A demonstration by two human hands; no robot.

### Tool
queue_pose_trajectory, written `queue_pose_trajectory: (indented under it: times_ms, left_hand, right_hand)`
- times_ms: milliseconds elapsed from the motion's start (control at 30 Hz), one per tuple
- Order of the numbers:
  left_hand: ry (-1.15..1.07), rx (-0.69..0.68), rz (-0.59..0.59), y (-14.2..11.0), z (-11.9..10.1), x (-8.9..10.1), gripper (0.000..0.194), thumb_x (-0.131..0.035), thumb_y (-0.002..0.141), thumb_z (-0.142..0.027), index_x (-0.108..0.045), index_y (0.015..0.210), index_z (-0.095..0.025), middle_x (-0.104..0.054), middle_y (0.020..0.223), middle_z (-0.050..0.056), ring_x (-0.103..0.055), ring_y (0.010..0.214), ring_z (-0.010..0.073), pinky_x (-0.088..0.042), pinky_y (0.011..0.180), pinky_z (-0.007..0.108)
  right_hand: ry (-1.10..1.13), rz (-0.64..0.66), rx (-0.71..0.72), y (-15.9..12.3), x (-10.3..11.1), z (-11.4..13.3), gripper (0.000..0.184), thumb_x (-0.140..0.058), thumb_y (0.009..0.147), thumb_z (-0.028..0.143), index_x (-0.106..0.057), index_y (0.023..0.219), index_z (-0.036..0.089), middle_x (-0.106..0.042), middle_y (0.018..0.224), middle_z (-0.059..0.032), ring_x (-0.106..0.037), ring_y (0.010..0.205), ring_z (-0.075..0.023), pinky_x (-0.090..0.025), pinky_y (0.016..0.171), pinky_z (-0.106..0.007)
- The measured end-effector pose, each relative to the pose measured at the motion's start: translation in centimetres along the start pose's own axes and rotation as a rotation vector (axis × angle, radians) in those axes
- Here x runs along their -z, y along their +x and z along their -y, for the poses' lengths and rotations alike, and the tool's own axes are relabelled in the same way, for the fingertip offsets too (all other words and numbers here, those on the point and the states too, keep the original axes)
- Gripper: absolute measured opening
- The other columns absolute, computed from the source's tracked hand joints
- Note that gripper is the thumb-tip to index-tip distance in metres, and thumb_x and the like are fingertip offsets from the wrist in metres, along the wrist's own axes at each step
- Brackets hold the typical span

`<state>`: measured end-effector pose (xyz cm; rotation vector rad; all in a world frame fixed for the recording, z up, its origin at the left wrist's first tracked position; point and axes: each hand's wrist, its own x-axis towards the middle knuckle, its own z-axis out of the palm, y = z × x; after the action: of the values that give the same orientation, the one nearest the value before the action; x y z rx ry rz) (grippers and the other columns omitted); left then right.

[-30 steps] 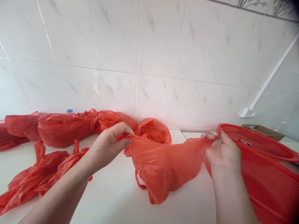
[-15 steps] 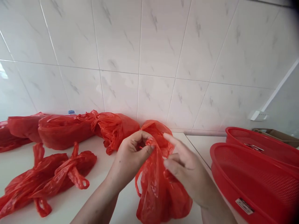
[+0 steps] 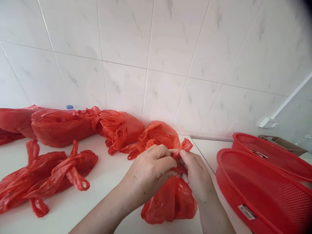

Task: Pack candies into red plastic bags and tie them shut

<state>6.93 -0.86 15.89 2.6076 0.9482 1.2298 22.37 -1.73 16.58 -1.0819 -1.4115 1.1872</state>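
Observation:
A red plastic bag (image 3: 168,203) rests on the white table, its lower part bulging and its neck gathered upward. My left hand (image 3: 152,169) is closed round the gathered neck from the left, fingers curled inward. From the right, my right hand (image 3: 197,174) pinches the twisted top of the same bag, and a short tuft of plastic sticks up past the thumb. The fingertips of both hands meet and partly hide the twisted part. Just behind the hands, another red bag (image 3: 162,131) leans near the wall.
Several filled red bags (image 3: 63,128) line the wall, with a blue bottle cap (image 3: 70,107) behind them. Red bags with tied handles (image 3: 58,172) lie at left. Two red mesh baskets (image 3: 234,195) stand at right, near a cardboard box (image 3: 282,144).
Both hands have come together over the bag's neck, the left moving right. Its top, loose before, is now twisted and gripped, with a tuft showing above the right thumb.

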Motion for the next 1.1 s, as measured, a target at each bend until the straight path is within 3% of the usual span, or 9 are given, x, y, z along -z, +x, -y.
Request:
queue_pose_trajectory:
  times_ms: [100, 233, 367, 500, 600, 700, 800, 967, 1100]
  left_hand:
    - [-0.096, 0.091, -0.043, 0.0, 0.1, 0.2, 0.02, -0.049, 0.087, -0.011, -0.059, 0.071, -0.019, -0.055, 0.082, 0.002, -0.054, 0.08, 0.0148, -0.046, 0.071, 0.028]
    - [-0.314, 0.282, -0.075, -0.3, 0.2, 0.6, 0.013, -0.047, 0.089, -0.017, -0.052, 0.078, -0.02, -0.056, 0.108, 0.005, -0.052, 0.105, 0.0201, -0.045, 0.085, 0.034]
    - [-0.54, 0.426, -0.013, -0.6, 0.4, 0.0, 0.016, -0.041, 0.094, -0.029, -0.046, 0.08, -0.021, -0.054, 0.081, 0.0, -0.052, 0.077, 0.0146, -0.043, 0.067, 0.026]
    - [-0.533, 0.486, -0.006, -0.6, 0.4, -0.6, 0.017, -0.041, 0.092, -0.027, -0.043, 0.077, -0.021, -0.042, 0.067, -0.005, -0.038, 0.062, 0.0108, -0.033, 0.053, 0.022]
    - [-0.445, 0.476, 0.002, -0.5, 0.2, -0.6, 0.014, -0.043, 0.09, -0.022, -0.044, 0.076, -0.021, -0.048, 0.07, -0.005, -0.041, 0.063, 0.0114, -0.033, 0.055, 0.023]
    - [-0.346, 0.455, 0.012, -0.3, 0.0, -0.7, 0.013, -0.046, 0.087, -0.019, -0.045, 0.074, -0.021, -0.053, 0.072, -0.004, -0.046, 0.067, 0.0131, -0.036, 0.058, 0.024]
    - [-0.197, 0.417, -0.003, -0.3, 0.2, -0.8, 0.013, -0.05, 0.086, -0.018, -0.046, 0.074, -0.021, -0.056, 0.073, -0.003, -0.049, 0.073, 0.0157, -0.038, 0.063, 0.027]
    - [-0.08, 0.249, -0.003, -0.3, 0.1, -0.2, 0.015, -0.052, 0.083, -0.013, -0.046, 0.072, -0.021, -0.056, 0.085, -0.001, -0.049, 0.082, 0.0163, -0.04, 0.071, 0.029]
    - [-0.074, 0.114, 0.128, -0.5, -1.2, 0.3, 0.02, -0.053, 0.075, -0.004, -0.044, 0.067, -0.02, -0.053, 0.083, 0.0, -0.048, 0.079, 0.0159, -0.042, 0.074, 0.03]
  right_hand:
    - [-0.093, 0.065, 0.052, 0.1, 0.7, -0.3, 0.046, -0.037, 0.093, 0.048, -0.064, 0.116, 0.017, -0.051, 0.055, 0.0019, -0.041, 0.047, -0.0095, -0.033, 0.046, -0.022]
    - [-0.017, 0.206, 0.089, 0.3, 2.5, -1.2, 0.04, -0.047, 0.09, 0.045, -0.063, 0.119, 0.022, -0.054, 0.061, 0.0019, -0.043, 0.049, -0.0087, -0.035, 0.05, -0.022]
    - [0.045, 0.307, 0.161, 0.3, 3.7, -1.3, 0.04, -0.036, 0.093, 0.037, -0.072, 0.097, 0.02, -0.056, 0.076, -0.0032, -0.048, 0.065, -0.0119, -0.039, 0.059, -0.025]
    - [-0.144, 0.265, 0.122, 0.3, 3.3, -0.7, 0.02, -0.054, 0.083, 0.025, -0.067, 0.098, 0.024, -0.058, 0.081, 0.0001, -0.051, 0.071, -0.0115, -0.042, 0.065, -0.024]
    - [-0.326, 0.091, 0.07, 0.5, 2.4, -0.6, 0.035, -0.057, 0.077, 0.019, -0.059, 0.111, 0.029, -0.061, 0.091, 0.001, -0.055, 0.077, -0.0133, -0.045, 0.068, -0.026]
    - [-0.504, -0.05, 0.087, 0.9, 1.7, -0.9, 0.029, -0.052, 0.08, 0.024, -0.064, 0.106, 0.03, -0.063, 0.077, 0.0028, -0.055, 0.067, -0.0134, -0.044, 0.062, -0.026]
    - [-0.477, 0.01, 0.076, 1.0, 2.0, -1.0, 0.032, -0.045, 0.083, 0.022, -0.066, 0.106, 0.029, -0.066, 0.078, 0.002, -0.057, 0.068, -0.0141, -0.044, 0.062, -0.027]
    - [-0.171, 0.159, 0.108, 1.5, 3.6, -1.4, 0.03, -0.051, 0.084, 0.03, -0.064, 0.11, 0.022, -0.066, 0.107, -0.0049, -0.06, 0.094, -0.0181, -0.047, 0.081, -0.032]
    - [-0.255, -0.134, 0.056, 3.2, 3.8, -3.1, 0.022, -0.055, 0.08, 0.03, -0.068, 0.095, 0.019, -0.068, 0.092, -0.0043, -0.06, 0.082, -0.0174, -0.047, 0.08, -0.033]
